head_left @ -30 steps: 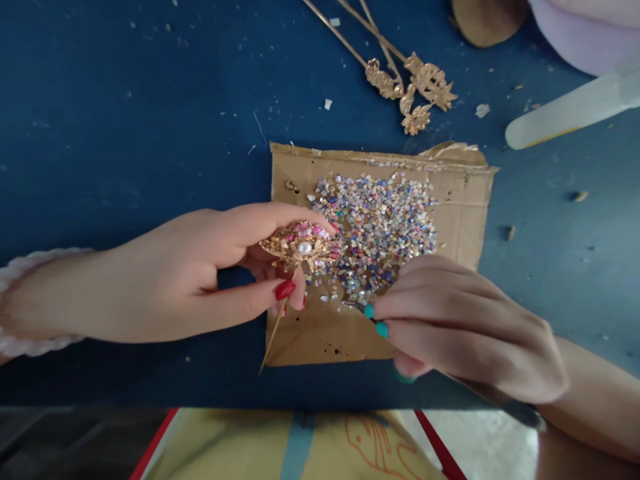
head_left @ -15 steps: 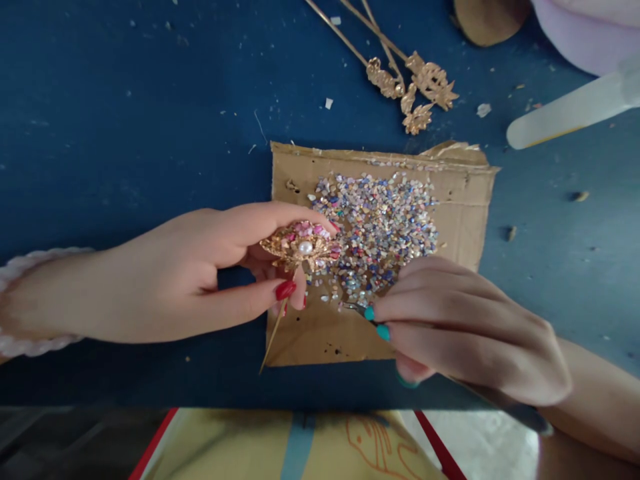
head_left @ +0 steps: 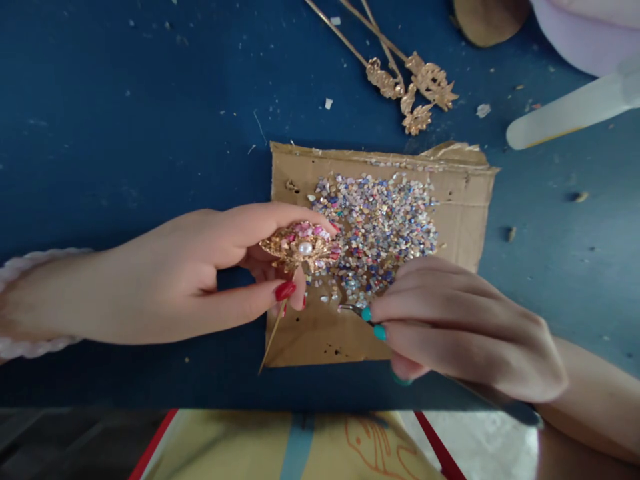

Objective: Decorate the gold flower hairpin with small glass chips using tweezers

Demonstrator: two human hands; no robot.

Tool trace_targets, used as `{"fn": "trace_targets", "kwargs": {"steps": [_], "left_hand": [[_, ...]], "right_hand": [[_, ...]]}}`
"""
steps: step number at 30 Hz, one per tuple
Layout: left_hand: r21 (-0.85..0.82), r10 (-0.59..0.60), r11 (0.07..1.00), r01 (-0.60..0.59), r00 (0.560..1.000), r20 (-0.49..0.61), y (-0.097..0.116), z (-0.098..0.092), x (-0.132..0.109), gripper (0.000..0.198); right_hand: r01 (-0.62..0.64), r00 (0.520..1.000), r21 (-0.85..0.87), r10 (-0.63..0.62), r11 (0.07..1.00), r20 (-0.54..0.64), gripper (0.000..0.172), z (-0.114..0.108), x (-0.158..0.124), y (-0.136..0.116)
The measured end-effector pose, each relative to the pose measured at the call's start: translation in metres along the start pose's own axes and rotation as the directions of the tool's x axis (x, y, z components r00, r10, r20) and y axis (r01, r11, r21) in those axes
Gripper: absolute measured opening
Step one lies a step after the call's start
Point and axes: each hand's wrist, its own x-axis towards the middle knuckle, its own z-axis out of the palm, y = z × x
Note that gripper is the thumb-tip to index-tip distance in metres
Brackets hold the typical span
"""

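My left hand (head_left: 215, 273) is closed around a gold hairpin (head_left: 283, 250); its ornate head carries a white pearl (head_left: 305, 248) and pink stone chips. The thin stick of the hairpin slants down below my fingers. In my right hand (head_left: 465, 327) is a pair of tweezers (head_left: 354, 309), pinched near the tips, with the handle running back under the palm. The tweezer tips are at the lower edge of a spread of small multicoloured stone chips (head_left: 385, 213). A tiny chip seems to be at the tips, but I cannot tell whether it is gripped.
The chips lie on a piece of cardboard (head_left: 465, 227) on the blue table (head_left: 125, 147). Several gold hairpins (head_left: 430, 80) lie beyond it. At the right is a whitish translucent tube (head_left: 560, 113), near a lilac object (head_left: 590, 33) and a brown rounded piece (head_left: 493, 20).
My right hand and the tweezers have shifted slightly to the left, toward the hairpin. My left hand holds the hairpin nearly still.
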Motion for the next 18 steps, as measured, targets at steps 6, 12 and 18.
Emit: {"fn": "trace_targets", "kwargs": {"steps": [6, 12, 18], "left_hand": [[-0.062, -0.143, 0.988, 0.144, 0.990, 0.015, 0.010, 0.001, -0.001, 0.052], [-0.050, -0.266, 0.962, 0.268, 0.963, 0.035, 0.023, -0.001, -0.001, 0.051], [-0.113, -0.281, 0.951, 0.288, 0.957, 0.075, 0.021, -0.002, 0.001, 0.053]], "right_hand": [[-0.014, 1.000, -0.004, 0.014, 1.000, -0.001, 0.009, -0.004, 0.001, -0.003], [-0.028, 1.000, 0.040, 0.029, 0.999, -0.006, 0.009, -0.002, 0.003, -0.001], [-0.021, 1.000, 0.033, 0.021, 0.999, 0.000, 0.010, -0.003, 0.002, -0.001]]}}
